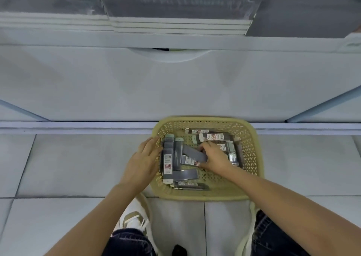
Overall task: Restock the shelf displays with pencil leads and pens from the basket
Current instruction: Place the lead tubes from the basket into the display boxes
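We were picking stock: our left hand [143, 158] rested flat on the rim of the basket [254, 158] on the floor; our right hand [214, 157] gripped a grey lead pack [192, 153] inside; next, we judged, it needed lifting to the shelf [175, 41].

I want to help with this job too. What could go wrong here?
1. The packs lie crisscrossed in the basket, so lifting the pack that the right hand grips may snag or flip its neighbours.
2. The basket stands on smooth tiles with only the left hand resting on its rim; a tug could make it slide.
3. It sits right by the shoe, so standing up might kick it.
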A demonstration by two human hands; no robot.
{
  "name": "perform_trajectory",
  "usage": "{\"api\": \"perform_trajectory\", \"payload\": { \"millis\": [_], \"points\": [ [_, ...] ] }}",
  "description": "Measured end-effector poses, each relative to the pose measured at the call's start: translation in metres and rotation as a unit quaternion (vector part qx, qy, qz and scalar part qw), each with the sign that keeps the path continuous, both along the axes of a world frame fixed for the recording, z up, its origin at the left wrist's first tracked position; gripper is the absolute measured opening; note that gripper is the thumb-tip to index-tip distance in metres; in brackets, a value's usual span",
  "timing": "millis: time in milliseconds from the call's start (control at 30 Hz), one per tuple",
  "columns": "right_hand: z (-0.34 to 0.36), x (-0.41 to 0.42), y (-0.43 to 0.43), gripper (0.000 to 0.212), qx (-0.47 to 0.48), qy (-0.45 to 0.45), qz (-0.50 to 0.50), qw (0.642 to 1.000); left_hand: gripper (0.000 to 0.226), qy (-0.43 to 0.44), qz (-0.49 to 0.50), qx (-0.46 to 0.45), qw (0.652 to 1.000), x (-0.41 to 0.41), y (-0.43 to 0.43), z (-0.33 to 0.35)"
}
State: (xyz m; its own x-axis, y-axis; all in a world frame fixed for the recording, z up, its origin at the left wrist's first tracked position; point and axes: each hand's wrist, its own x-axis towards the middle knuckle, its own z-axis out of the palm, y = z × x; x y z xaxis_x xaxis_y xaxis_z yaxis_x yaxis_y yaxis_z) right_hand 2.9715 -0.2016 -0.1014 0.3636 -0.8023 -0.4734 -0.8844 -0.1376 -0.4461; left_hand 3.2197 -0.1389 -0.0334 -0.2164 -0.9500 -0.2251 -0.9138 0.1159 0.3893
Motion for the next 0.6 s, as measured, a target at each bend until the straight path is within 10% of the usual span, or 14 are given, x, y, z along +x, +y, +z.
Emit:
{"api": "perform_trajectory", "payload": {
  "millis": [233, 467, 600],
  "points": [
    [0.038, -0.035, -0.016, 0.046, 0.085, -0.100, -0.045, 0.990, 0.038, 0.008, -0.007, -0.035, 0.999, -0.025, -0.011, 0.005],
    [0.080, -0.026, -0.019, 0.024, 0.213, -0.205, 0.028, 0.955, 0.039, 0.080, -0.058, 0.135, 0.986, -0.078, -0.016, 0.006],
    [0.081, -0.024, -0.019, 0.011, 0.196, -0.254, -0.011, 0.947, 0.018, 0.289, 0.079, 0.265, 0.916, -0.072, -0.012, 0.004]
  ]
}}
